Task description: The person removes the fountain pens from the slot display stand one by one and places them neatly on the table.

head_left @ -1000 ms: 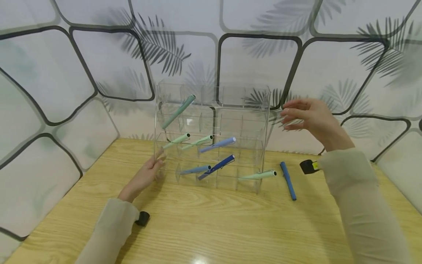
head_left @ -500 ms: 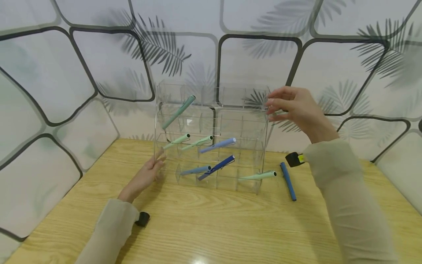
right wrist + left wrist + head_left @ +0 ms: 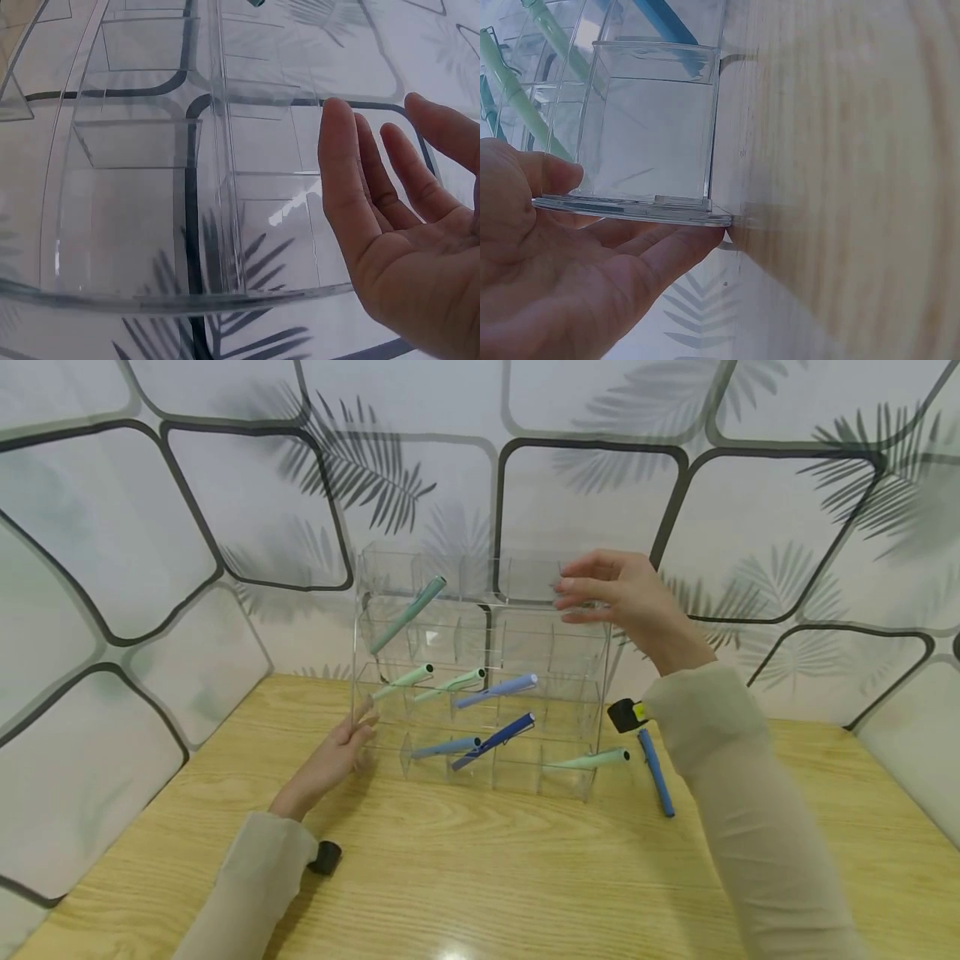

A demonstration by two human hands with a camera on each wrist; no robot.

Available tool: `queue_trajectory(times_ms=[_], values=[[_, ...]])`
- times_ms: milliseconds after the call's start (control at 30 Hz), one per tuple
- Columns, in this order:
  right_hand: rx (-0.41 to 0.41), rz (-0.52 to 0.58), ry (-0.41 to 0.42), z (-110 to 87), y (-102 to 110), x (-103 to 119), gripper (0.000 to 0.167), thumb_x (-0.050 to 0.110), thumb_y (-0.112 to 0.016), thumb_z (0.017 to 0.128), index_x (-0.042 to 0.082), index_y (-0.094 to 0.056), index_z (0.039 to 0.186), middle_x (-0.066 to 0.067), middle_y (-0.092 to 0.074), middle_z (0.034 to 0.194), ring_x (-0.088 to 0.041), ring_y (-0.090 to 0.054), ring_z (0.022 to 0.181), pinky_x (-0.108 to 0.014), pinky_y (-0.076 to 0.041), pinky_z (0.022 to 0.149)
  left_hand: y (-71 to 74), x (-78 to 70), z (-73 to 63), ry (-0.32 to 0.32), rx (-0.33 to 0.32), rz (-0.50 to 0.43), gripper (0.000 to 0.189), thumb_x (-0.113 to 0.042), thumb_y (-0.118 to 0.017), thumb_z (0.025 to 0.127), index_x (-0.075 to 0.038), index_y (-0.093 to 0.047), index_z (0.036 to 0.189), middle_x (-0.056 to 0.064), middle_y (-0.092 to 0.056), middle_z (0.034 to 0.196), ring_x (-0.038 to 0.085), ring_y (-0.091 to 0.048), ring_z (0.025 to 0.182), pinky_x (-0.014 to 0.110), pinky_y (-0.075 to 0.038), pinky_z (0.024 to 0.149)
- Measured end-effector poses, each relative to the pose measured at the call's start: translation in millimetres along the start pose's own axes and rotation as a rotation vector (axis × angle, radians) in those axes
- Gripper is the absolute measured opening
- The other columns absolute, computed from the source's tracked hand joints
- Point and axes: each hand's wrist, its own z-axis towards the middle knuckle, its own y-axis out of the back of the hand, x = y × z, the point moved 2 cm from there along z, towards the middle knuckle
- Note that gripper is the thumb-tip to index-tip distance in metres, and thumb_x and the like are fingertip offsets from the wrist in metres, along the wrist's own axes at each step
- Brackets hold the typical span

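A clear acrylic pen rack [image 3: 517, 777] with tiered compartments stands on the table. My left hand [image 3: 337, 756] grips its left side panel; in the left wrist view the thumb lies on the inner face and the fingers on the outer. Several pens lean in the rack: a teal one [image 3: 408, 614] high on the left, pale green, light blue and a dark blue one [image 3: 493, 741] lower down. At the top right compartments hovers my right hand [image 3: 626, 597], fingers loosely bent. Nothing shows between those fingers [image 3: 341, 150] in the right wrist view.
One blue pen [image 3: 656, 772] lies on the wooden table [image 3: 480, 877], right of the rack. Just behind the rack rises a wall [image 3: 585, 510] with leaf patterns and dark lines. The lowest right pale green pen [image 3: 588, 759] pokes out past the rack's side.
My right hand has moved left, from beside the rack to its top right compartments. The left hand keeps its grip, and the pens have not moved.
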Motion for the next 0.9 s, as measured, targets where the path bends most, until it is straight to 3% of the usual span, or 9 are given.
queue_trajectory(times_ms=[267,433,600,900], values=[[0.037,-0.015,-0.002,11.9,-18.5,-2.7,0.034,0.008,-0.059,0.103,-0.011,-0.053,0.131,-0.019,-0.06,0.127,-0.026,-0.066,0.108,-0.037,-0.052,0.094,-0.4,-0.3,0.7,0.004,-0.008,0.023,0.06,-0.022,-0.029,0.114,-0.003,0.001,0.162,0.031,-0.016,0.162,0.051,-0.027,0.144,0.04,-0.045,0.088],[0.045,0.012,-0.02,16.8,-28.3,-2.5,0.04,0.007,-0.057,0.104,-0.008,-0.048,0.141,-0.022,-0.056,0.136,-0.031,-0.063,0.115,-0.039,-0.052,0.095,-0.8,-1.1,0.0,0.01,-0.007,0.028,0.061,-0.023,-0.03,0.114,-0.004,0.002,0.163,0.031,-0.016,0.162,0.051,-0.029,0.142,0.042,-0.045,0.089],[0.059,0.04,-0.023,20.5,-39.7,-0.9,0.046,0.006,-0.056,0.105,-0.005,-0.042,0.147,-0.024,-0.054,0.14,-0.035,-0.06,0.119,-0.04,-0.051,0.096,-0.5,-2.0,-0.1,0.015,-0.003,0.026,0.06,-0.023,-0.028,0.114,-0.004,0.002,0.163,0.031,-0.015,0.163,0.051,-0.024,0.144,0.053,-0.042,0.098],[0.09,0.065,-0.049,32.9,-61.4,-4.8,0.047,0.001,-0.057,0.103,-0.007,-0.042,0.147,-0.027,-0.051,0.141,-0.04,-0.056,0.123,-0.043,-0.048,0.1,-0.8,-1.1,0.8,0.019,0.001,0.012,0.059,-0.02,-0.027,0.114,-0.004,0.001,0.163,0.03,-0.014,0.163,0.051,-0.025,0.144,0.056,-0.041,0.097]])
